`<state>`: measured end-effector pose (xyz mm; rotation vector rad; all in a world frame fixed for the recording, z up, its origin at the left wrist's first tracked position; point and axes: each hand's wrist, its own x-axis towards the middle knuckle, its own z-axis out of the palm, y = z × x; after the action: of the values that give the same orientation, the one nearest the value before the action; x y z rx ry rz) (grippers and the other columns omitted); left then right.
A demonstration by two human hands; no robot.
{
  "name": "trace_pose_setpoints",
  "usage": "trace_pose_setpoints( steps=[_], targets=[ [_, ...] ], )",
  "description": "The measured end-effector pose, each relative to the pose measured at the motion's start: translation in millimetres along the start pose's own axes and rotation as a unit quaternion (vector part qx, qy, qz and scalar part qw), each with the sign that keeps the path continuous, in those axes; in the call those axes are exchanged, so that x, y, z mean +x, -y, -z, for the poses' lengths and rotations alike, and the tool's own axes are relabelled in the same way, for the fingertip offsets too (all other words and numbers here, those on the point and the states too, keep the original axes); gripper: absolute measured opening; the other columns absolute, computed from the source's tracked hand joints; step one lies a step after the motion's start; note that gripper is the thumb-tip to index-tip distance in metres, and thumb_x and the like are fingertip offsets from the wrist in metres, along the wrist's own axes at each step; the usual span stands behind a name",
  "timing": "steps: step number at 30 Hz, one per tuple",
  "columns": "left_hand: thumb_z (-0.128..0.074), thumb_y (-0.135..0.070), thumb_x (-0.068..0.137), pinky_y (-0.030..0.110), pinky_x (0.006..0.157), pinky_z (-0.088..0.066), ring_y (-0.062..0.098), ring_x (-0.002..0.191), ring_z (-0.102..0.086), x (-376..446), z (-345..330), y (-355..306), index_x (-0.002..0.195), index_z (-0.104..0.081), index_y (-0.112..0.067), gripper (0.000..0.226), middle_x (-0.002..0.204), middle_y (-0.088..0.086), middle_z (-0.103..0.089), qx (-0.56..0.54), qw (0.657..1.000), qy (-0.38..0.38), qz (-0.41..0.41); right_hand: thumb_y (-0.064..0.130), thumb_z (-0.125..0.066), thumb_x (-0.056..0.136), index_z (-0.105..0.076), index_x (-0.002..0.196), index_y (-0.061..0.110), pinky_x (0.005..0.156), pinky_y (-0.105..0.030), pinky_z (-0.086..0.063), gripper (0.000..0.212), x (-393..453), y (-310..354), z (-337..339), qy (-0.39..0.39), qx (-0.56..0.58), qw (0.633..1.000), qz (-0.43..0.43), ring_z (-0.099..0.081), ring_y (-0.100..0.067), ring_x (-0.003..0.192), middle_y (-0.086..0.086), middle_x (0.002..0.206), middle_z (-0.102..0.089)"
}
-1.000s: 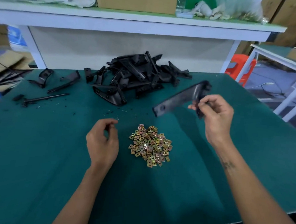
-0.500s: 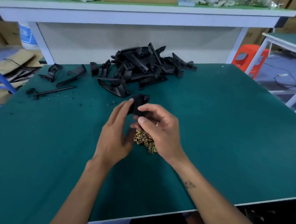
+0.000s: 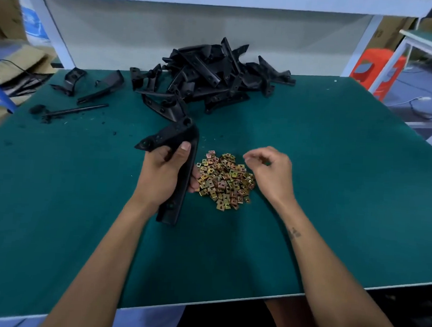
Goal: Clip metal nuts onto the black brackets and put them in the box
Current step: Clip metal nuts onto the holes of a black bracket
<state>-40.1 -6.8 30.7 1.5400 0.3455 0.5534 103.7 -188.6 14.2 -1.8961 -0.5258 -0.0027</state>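
Left hand (image 3: 163, 178) fingers are wrapped round an L-shaped black bracket (image 3: 178, 166), thumb on top. Right hand (image 3: 272, 175) hovers loosely curled, holding nothing, over the nut pile (image 3: 224, 181) at 3 o'clock of the bracket. Risk: nuts are tiny and heaped, so it's easy to grab two or scatter them across the table (image 3: 333, 194). No box in view.

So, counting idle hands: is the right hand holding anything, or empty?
Empty, it seems: the right hand hovers over the nut pile, fingers loosely curled, nothing visible between them.
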Motion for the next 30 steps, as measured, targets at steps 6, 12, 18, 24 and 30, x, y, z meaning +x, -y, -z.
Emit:
trace_pose_setpoints(
  steps=[6, 12, 18, 24, 30],
  targets=[
    [-0.051, -0.02, 0.106, 0.032, 0.06, -0.058, 0.026, 0.069, -0.071, 3, 1, 9, 0.105, -0.063, 0.004, 0.027, 0.097, 0.017, -0.076, -0.067, 0.996, -0.016, 0.051, 0.009, -0.072, 0.082, -0.08, 0.102, 0.02, 0.079, -0.01, -0.042, 0.025, 11, -12, -6, 0.057, -0.14, 0.989, -0.006, -0.059, 0.003, 0.086, 0.007, 0.097, -0.068],
    [-0.042, -0.02, 0.11, 0.03, 0.056, -0.057, 0.027, 0.068, -0.07, 7, 2, -3, 0.109, -0.06, -0.003, 0.024, 0.092, 0.015, -0.074, -0.023, 0.992, 0.03, 0.118, 0.008, -0.076, 0.081, -0.081, 0.087, 0.023, 0.076, -0.013, -0.046, 0.016, 23, -10, 2, 0.094, -0.148, 0.984, -0.015, -0.063, -0.001, 0.084, 0.01, 0.088, -0.071],
    [-0.045, -0.023, 0.109, 0.028, 0.048, -0.053, 0.02, 0.056, -0.067, 14, -6, -10, 0.097, -0.063, -0.007, 0.026, 0.073, 0.006, -0.073, 0.084, 0.988, -0.017, 0.13, 0.009, -0.07, 0.089, -0.077, 0.091, 0.019, 0.081, -0.027, -0.053, 0.012, 20, -9, -2, 0.113, -0.188, 0.976, 0.008, -0.065, -0.011, 0.086, 0.01, 0.088, -0.069],
    [-0.041, -0.039, 0.107, 0.037, 0.059, -0.052, 0.029, 0.054, -0.065, 9, -9, 2, 0.082, -0.052, -0.004, 0.044, 0.069, 0.01, -0.067, 0.32, 0.946, -0.01, 0.056, 0.011, -0.07, 0.092, -0.071, 0.088, 0.022, 0.066, -0.012, -0.046, 0.012, 18, -15, -1, 0.108, -0.173, 0.978, 0.04, -0.061, 0.002, 0.077, 0.014, 0.083, -0.067],
    [-0.032, -0.062, 0.099, 0.038, 0.056, -0.035, 0.033, 0.06, -0.044, 8, -17, 14, 0.071, -0.038, -0.018, 0.053, 0.065, 0.002, -0.044, 0.536, 0.836, -0.088, -0.08, 0.007, -0.072, 0.089, -0.073, 0.089, 0.014, 0.068, -0.01, -0.046, 0.008, 19, -16, 2, 0.026, -0.068, 0.995, 0.066, -0.061, 0.001, 0.072, 0.01, 0.08, -0.069]
  ],
)
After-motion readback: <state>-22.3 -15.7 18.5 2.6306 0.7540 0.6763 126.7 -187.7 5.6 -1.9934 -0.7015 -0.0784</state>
